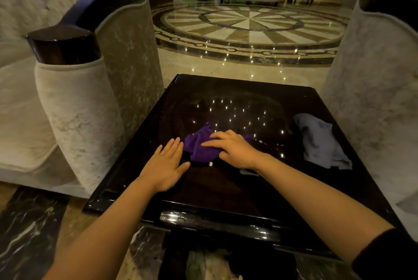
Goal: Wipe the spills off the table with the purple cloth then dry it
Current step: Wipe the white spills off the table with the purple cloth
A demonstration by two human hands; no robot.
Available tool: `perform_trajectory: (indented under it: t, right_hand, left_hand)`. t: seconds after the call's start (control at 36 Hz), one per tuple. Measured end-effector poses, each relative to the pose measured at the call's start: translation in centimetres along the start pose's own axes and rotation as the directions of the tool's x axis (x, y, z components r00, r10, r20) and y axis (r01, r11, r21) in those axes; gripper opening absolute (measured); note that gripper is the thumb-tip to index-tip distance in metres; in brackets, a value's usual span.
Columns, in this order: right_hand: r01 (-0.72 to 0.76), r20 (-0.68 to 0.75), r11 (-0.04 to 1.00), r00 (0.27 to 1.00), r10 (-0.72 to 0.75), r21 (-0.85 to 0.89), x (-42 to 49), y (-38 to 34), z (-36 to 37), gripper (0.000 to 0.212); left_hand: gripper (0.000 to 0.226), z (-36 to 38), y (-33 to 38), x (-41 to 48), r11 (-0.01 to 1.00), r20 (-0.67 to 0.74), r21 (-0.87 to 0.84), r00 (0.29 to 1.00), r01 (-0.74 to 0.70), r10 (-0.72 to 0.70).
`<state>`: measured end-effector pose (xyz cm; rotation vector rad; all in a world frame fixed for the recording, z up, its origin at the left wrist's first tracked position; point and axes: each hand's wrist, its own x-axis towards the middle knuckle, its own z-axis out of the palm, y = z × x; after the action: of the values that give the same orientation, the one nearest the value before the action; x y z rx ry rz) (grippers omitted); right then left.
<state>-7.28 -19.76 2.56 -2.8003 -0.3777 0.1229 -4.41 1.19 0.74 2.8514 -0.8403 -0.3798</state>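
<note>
A crumpled purple cloth (198, 145) lies near the middle of the glossy black table (226, 189). My right hand (233, 148) rests palm down on the cloth's right part, fingers spread over it and pointing left. My left hand (166, 164) lies flat on the bare tabletop just left of the cloth, fingers together, its fingertips close to the cloth's edge. A small white speck (210, 163) sits on the table right below the cloth. A faint wet patch (248, 172) glints beside my right wrist.
A grey-blue cloth (321, 141) lies bunched at the table's right side. A pale armchair (74, 89) with dark glossy arm caps stands close on the left, another chair (373, 89) on the right. Patterned marble floor (248, 28) stretches beyond the far edge.
</note>
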Motion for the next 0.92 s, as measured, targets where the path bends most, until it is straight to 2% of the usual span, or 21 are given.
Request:
perform_trajectory:
  t: [0.36,0.67,0.92]
  right_hand:
    - [0.063,0.031,0.998,0.998,-0.062,-0.027,-7.8,-3.2,1.2,0.047]
    - [0.103,0.064,0.985,0.993,-0.095,-0.142,-13.1,-5.2,1.8,0.049]
    - [0.157,0.032,0.987,0.987,-0.157,-0.013,-16.2,-5.8,0.7,0.044]
  left_hand:
    - [0.054,0.7,1.2,-1.4,0.999,-0.029,-0.009,0.999,-0.042,0.042]
    - [0.06,0.9,1.4,-1.5,1.0,-0.02,0.018,1.0,-0.011,0.011]
    - [0.066,1.2,1.2,-1.5,1.0,-0.038,0.007,0.999,-0.018,0.018]
